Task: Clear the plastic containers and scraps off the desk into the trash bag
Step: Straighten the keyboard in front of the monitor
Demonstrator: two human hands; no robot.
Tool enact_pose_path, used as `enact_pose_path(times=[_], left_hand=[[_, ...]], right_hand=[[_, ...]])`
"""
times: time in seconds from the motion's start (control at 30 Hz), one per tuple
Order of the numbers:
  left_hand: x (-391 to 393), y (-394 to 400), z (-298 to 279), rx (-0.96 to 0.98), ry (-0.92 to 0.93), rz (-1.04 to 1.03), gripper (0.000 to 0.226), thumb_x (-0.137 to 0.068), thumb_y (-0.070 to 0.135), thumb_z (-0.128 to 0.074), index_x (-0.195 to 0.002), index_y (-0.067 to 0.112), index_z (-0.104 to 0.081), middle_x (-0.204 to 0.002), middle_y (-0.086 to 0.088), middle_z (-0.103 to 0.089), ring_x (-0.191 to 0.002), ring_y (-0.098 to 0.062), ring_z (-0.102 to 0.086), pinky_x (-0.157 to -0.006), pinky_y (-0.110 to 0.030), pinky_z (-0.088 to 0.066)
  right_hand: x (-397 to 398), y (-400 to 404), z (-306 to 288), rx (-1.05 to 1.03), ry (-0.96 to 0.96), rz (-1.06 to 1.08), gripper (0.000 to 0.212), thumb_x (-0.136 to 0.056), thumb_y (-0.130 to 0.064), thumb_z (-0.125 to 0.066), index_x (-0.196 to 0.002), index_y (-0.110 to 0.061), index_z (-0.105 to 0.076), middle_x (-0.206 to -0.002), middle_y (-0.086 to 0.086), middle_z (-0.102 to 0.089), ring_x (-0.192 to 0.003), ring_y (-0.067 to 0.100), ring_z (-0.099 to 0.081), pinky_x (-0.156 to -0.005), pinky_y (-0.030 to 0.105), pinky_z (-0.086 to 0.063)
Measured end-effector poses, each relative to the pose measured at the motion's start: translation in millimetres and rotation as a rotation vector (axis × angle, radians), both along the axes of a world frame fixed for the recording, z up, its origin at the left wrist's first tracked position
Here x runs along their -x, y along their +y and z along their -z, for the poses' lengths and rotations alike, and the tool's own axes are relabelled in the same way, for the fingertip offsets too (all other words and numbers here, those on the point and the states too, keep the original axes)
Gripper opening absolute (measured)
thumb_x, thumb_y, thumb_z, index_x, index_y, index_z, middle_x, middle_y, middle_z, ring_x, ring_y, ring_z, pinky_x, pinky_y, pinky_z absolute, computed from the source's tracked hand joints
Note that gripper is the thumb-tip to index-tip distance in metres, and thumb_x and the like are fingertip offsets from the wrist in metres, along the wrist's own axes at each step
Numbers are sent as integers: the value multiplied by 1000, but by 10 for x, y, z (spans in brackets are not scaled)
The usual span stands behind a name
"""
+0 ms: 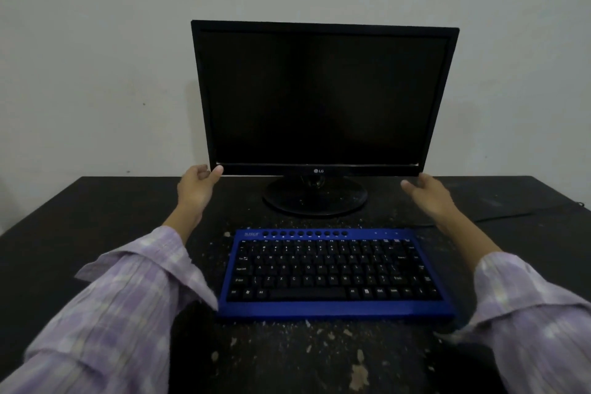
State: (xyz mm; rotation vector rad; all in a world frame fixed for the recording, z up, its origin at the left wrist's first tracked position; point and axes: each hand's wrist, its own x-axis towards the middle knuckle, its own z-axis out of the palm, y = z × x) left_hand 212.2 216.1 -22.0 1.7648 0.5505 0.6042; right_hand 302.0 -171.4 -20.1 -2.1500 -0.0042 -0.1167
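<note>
The bench [96, 217] was dark and matt, its finish chipped and flecked pale. The monitor [323, 99] had black plastic, its screen faintly glossy. The keyboard [332, 272] frame was smooth blue. The sleeves [121, 304] were crinkled checked cloth.

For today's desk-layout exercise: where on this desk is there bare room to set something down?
The desk lies bare left of the monitor and keyboard, beyond the left hand. Another bare patch is at the far right, behind the cable and right hand. The middle is crowded: monitor stand, keyboard, both arms.
</note>
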Motion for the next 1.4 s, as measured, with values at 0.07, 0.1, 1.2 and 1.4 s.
enact_pose_path(times=[0.07,0.1,1.2,1.4], left_hand=[[257,-130,28,-36,31,46,56,-91,33,-57,-137,6,-42,-137,-12,-51,-126,-25,-47,-104,-36,-37],[391,-199,52,-46,46,69,57,-91,34,-57,-138,7,-41,-138,-12,-50,-126,-25,-47,-104,-36,-36],[1353,-744,530,-550,310,437,86,-75,39,-74,-145,15,-30,-155,-8,-24,-141,-24,-25,-115,-37,-24],[1330,-736,543,-581,317,434,85,-76,42,-73,-145,15,-30,-155,-7,-24,-141,-23,-25,-115,-37,-23]], right_hand=[[301,-8,78,105,31,-61,62,-96,-34,-51,-148,-8,-29,-151,12,-34,-136,29,-36,-109,41,-31],[453,-12,138,148,33,-89,61,-95,-35,-52,-147,-10,-30,-152,11,-34,-136,28,-37,-110,41,-30],[1479,-90,485,330,53,-254,81,-76,-52,-69,-146,-30,-34,-159,6,-11,-145,30,-16,-114,43,-20],[1460,-96,504,383,70,-269,82,-78,-57,-64,-148,-32,-28,-160,5,-6,-147,28,-8,-116,44,-16]])
